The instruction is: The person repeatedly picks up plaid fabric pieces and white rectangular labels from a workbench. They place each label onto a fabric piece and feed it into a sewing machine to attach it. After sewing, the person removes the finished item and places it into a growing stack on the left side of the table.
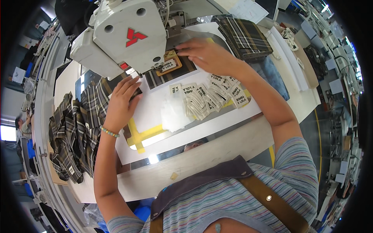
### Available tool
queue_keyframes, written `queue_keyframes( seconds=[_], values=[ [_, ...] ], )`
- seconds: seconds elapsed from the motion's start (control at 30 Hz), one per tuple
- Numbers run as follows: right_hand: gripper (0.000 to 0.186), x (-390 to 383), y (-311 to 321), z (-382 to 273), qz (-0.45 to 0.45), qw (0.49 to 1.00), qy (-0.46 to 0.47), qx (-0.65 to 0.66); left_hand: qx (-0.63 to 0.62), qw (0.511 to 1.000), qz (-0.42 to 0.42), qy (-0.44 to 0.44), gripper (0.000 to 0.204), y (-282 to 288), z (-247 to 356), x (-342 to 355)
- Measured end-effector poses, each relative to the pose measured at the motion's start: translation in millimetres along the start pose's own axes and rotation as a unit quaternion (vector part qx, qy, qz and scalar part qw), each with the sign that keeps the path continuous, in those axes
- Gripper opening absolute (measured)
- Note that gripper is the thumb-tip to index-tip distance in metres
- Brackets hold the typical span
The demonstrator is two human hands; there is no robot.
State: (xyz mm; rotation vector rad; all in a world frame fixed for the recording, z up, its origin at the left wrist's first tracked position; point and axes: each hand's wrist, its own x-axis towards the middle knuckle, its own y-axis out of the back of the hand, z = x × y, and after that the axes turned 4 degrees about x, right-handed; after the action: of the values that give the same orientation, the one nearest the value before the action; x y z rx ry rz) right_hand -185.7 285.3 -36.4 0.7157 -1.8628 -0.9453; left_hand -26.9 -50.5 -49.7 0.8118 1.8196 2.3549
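Under the head of a white sewing machine (124,39), a tan clamp frame (169,66) sits around a white printed label on a dark plaid fabric piece (155,80). My right hand (211,56), slightly blurred, reaches in from the right with its fingers stretched toward the clamp frame and nothing visible in them. To the left of the machine's needle area, my left hand (121,99) lies with fingers extended, beside a dark edge of plaid fabric. Whether its fingertips press on that edge is hard to see. Several loose white labels (206,99) lie in a heap nearer to me.
Crumpled plaid fabric (74,136) hangs over the table's left side. A stack of plaid pieces (246,37) lies at the back right. White backing paper (173,112) rests beside the labels, near yellow tape (136,139) on the work surface. A cardboard box (305,66) stands far right.
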Motion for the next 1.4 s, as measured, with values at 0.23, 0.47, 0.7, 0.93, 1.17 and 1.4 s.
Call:
queue_keyframes(
  seconds=[0.23, 0.47, 0.7, 0.93, 1.17, 1.4],
  values=[
    [0.025, -32.9, 12.0, 50.9, 0.150, 0.979, 0.016, -0.136, -0.052, 0.999, -0.006, -0.015, 0.029, 1.2, 12.7, 7.0],
    [0.024, -33.3, 4.8, 50.8, 0.153, 0.983, -0.005, -0.100, -0.056, 0.996, -0.033, -0.061, 0.037, -16.4, 33.9, 26.9],
    [0.025, -34.5, 0.7, 48.5, 0.124, 0.991, -0.025, -0.054, -0.027, 0.997, -0.060, -0.038, 0.043, -31.4, 29.4, 33.9],
    [0.025, -36.4, 0.9, 54.1, 0.119, 0.992, -0.035, -0.039, -0.010, 0.997, -0.069, -0.009, 0.047, -36.0, 22.9, 31.2],
    [0.024, -37.0, -0.8, 55.6, 0.122, 0.991, -0.042, -0.033, -0.006, 0.997, -0.079, -0.025, 0.047, -32.3, 21.5, 37.4],
    [0.022, -35.2, 1.3, 58.1, 0.130, 0.991, -0.019, -0.031, -0.002, 0.996, -0.087, -0.026, 0.048, -29.2, 20.4, 37.7]
  ],
)
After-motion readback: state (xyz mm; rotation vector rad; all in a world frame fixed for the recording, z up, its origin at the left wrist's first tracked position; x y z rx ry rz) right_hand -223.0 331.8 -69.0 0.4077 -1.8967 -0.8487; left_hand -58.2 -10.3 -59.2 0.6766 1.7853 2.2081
